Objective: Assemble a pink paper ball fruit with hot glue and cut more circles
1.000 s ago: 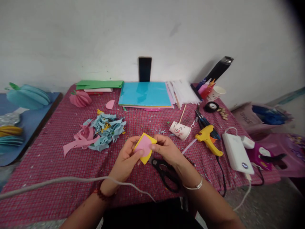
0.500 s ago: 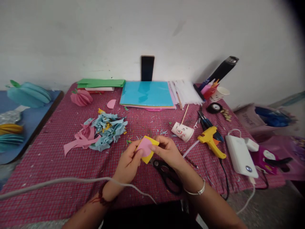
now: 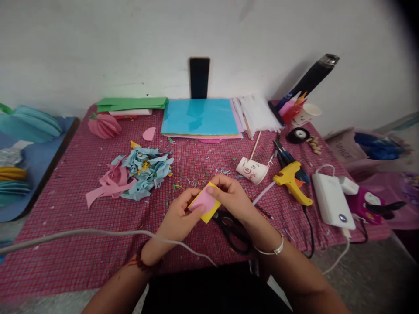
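Note:
Between my two hands is a small yellow paper [image 3: 209,215] with a pink paper piece [image 3: 202,201] lying flat against it. My left hand [image 3: 179,214] pinches the lower left of both layers, thumb on the pink. On the upper right edge, my right hand [image 3: 233,197] grips them with its thumb over the front. Black-handled scissors [image 3: 234,235] lie on the cloth just below my right hand, partly covered by it. To the left sits a heap of blue paper scraps [image 3: 147,172] with pink paper strips [image 3: 113,181] beside it.
A yellow glue gun [image 3: 293,183], a paper cup [image 3: 252,171] and a white power bank [image 3: 333,200] lie on the right. Blue sheets [image 3: 200,117] and a phone [image 3: 199,77] are at the back. A pale cable [image 3: 98,232] crosses over my left wrist.
The papers have turned slightly in my hands, so the pink piece now tilts up to the right. My right fingers have shifted onto the top edge. The whole view has moved a little.

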`<state>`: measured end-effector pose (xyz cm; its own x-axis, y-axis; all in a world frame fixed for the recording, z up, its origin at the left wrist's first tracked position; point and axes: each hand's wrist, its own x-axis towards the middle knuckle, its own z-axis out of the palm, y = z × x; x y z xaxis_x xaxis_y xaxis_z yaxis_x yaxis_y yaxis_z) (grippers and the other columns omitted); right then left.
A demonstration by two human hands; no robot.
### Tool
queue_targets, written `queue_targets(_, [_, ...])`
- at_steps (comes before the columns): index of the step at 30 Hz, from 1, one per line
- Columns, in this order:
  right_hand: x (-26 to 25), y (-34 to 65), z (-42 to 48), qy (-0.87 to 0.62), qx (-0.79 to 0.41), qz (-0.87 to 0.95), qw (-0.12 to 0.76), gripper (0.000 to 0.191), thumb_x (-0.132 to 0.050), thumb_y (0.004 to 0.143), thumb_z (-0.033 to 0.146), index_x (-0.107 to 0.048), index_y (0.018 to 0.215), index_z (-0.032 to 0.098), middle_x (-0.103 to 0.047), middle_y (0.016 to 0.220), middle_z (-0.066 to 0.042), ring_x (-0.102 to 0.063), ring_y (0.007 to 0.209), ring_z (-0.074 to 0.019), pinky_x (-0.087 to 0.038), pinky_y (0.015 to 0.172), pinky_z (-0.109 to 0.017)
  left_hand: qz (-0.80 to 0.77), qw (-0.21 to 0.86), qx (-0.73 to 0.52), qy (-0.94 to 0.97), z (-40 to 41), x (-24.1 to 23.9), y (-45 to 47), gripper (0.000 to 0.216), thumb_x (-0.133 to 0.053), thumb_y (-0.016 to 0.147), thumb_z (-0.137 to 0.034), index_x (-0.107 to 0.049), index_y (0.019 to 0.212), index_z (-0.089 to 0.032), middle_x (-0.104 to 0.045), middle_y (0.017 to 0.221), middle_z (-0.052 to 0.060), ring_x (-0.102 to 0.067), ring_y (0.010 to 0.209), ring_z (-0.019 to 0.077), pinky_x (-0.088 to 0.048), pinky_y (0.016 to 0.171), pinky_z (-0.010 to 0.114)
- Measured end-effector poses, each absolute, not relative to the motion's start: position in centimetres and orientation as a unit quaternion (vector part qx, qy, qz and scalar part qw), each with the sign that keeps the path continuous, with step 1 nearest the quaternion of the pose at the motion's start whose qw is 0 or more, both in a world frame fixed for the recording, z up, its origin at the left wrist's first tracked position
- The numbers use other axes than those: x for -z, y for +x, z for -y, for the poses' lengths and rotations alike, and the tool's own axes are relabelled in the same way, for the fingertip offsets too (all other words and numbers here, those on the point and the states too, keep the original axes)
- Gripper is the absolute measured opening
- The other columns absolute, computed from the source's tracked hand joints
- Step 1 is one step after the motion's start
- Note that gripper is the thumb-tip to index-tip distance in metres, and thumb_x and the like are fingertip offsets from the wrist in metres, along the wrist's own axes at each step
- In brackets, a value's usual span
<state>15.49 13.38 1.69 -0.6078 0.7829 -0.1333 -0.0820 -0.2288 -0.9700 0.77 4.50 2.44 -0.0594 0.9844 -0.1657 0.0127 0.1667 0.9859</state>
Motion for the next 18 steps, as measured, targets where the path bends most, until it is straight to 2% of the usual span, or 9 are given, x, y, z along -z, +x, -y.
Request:
queue_targets(6, [-1.68,15.48,-13.65,-0.334,-0.761,0.447,0.332,0.034,-0.078,0.071,0.043,-0.055,0.068,0.019,-0.057,0.06,0.004,-0.046,0.051,-0.0081,-0.035,0.05,-0.021,-0.546,0.506,-0.51,0.431,-4.36,-2.51,0.48,0.016,-0.07,0.073,-0.025,-0.057,0.072,-0.018,-0.055,0.064,-0.003,-0.05,0.058,0.0105,-0.041,0.053,0.021])
queue_targets(9, [-1.57,15.46,-13.72,-0.337,-0.765,0.43,0.34,0.034,-0.079,0.071,0.043,-0.055,0.068,0.019,-0.057,0.06,0.004,-0.047,0.051,-0.0078,-0.036,0.049,-0.021,-0.551,0.43,-0.56,0.445,-4.2,-2.17,0.42,0.015,-0.072,0.073,-0.019,-0.06,0.081,-0.018,-0.058,0.07,-0.003,-0.053,0.06,0.01,-0.043,0.054,0.02])
queue_targets(13, [-1.65,15.37,-13.73,-0.339,-0.756,0.432,0.356,0.034,-0.079,0.071,0.042,-0.054,0.067,0.019,-0.057,0.059,0.005,-0.047,0.051,-0.0072,-0.035,0.05,-0.021,-0.511,0.34,-0.624,0.484,-4.05,-1.97,0.19,0.025,-0.071,0.075,-0.01,-0.063,0.095,-0.022,-0.063,0.094,0.002,-0.061,0.077,0.0122,-0.049,0.065,0.022])
queue_targets(15, [-1.76,15.37,-13.72,-0.336,-0.755,0.438,0.354,0.034,-0.079,0.07,0.043,-0.054,0.067,0.019,-0.057,0.059,0.005,-0.047,0.05,-0.0071,-0.036,0.049,-0.021,-0.489,0.357,-0.614,0.505,-4.01,-1.95,0.0,0.025,-0.07,0.076,-0.008,-0.065,0.096,-0.022,-0.063,0.097,0.003,-0.062,0.086,0.014,-0.051,0.072,0.023])
queue_targets(18, [-1.89,15.45,-13.71,-0.319,-0.777,0.431,0.33,0.034,-0.079,0.07,0.043,-0.056,0.068,0.018,-0.059,0.061,0.004,-0.049,0.051,-0.0071,-0.037,0.05,-0.021,-0.475,0.414,-0.594,0.5,-3.95,-1.86,-0.17,0.03,-0.073,0.074,-0.009,-0.065,0.099,-0.022,-0.065,0.094,0.002,-0.065,0.088,0.0137,-0.053,0.077,0.024])
